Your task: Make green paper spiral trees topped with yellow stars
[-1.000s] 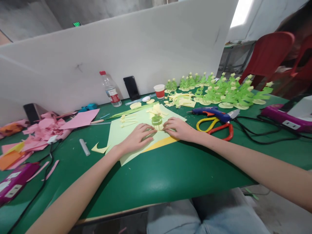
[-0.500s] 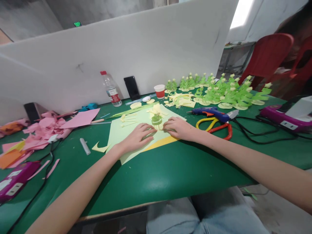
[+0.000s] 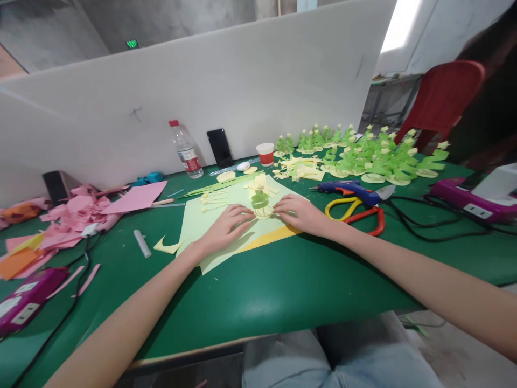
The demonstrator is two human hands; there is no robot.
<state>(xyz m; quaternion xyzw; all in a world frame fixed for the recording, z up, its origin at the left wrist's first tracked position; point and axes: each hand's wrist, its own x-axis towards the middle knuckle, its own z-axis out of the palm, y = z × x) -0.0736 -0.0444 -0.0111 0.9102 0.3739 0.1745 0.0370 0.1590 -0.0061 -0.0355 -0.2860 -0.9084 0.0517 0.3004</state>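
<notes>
A small green paper tree (image 3: 259, 199) is stood on the pale green sheet (image 3: 191, 231), toward the sheet's middle. Its round base (image 3: 264, 214) is flanked by the left hand (image 3: 226, 226) and the right hand (image 3: 299, 214) — fingers bent and held close together, tips at or just beside the rim; whether the rim is pinched cannot be told. Thin pale strips (image 3: 214, 199) are laid on the sheet's left part. Right of the sheet, a blue glue gun (image 3: 349, 186) and scissors (image 3: 377, 222) are placed; beyond them — farther from the sheet — many paper trees (image 3: 382, 156) are grouped.
</notes>
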